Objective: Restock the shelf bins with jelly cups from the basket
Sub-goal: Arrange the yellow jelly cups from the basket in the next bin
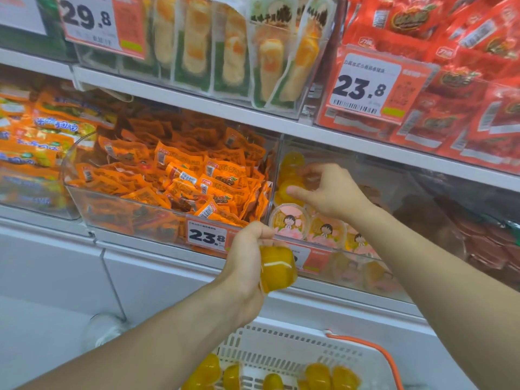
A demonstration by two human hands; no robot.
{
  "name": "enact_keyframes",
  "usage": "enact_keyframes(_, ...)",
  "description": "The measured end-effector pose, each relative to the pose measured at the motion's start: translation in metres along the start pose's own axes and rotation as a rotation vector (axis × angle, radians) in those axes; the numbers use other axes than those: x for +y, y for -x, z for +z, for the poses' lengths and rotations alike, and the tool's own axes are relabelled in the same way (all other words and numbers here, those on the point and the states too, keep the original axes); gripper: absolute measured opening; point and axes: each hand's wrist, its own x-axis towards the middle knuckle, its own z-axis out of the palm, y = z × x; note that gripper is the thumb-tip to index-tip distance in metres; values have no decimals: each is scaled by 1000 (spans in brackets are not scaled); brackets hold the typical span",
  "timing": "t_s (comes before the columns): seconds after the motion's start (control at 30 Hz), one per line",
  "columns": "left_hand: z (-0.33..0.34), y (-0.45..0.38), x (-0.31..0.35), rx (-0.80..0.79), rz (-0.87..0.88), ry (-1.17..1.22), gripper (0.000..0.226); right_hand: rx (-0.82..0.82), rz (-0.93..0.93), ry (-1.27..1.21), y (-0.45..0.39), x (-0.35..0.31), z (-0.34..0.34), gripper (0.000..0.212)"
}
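Head view first — what are the hands doing?

— Left hand [249, 249] grips an orange jelly cup [277, 268] just in front of the near lip of the clear bin [363, 253], below its price tag. Right hand [329, 190] reaches into that bin, fingers curled around what looks like a clear cup among the yellow ones at the far left corner; the blur leaves me unsure whether it holds or only touches it.

— And the stock?

— Cups with cartoon lids [289, 220] line the bin's near edge, lids facing out. More orange cups [318, 375] lie in the white basket [281, 347] with the orange handle, near and below, between the arms.

— Neighbours?

— Bin of orange snack packets [180, 181] to the left, red packets to the right and above.

— Which step, then?

— Placing, I'd judge: the right hand seems to be setting a cup, the left waiting with the following one.

— Next move?

— Likely lifting the left cup over the front lip and settling it in open space behind the lidded row, then back to the basket.
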Motion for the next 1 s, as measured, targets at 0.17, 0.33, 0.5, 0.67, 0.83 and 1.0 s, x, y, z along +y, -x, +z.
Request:
enact_keyframes(0.17,0,2,3,-110,-41,-55,28,206,-382,-215,77,-9,-19,5)
enact_keyframes(0.33,-1,-1,2,-391,-172,-106,46,-229,-362,-470,138,11,0,53)
enact_keyframes(0.5,1,4,-3,-408,-130,-225,53,-157,-26,-1127,150,40,23,66)
enact_keyframes(0.67,7,7,-11,-376,81,-378,33,-205,112,-1429,153,42,16,53)
enact_keyframes(0.83,18,9,-12,-331,148,-285,25,-248,96,-1545,160,42,5,51)
enact_keyframes(1.0,25,15,-16,-372,101,-289,25,86,228,-1363,149,26,-12,42)
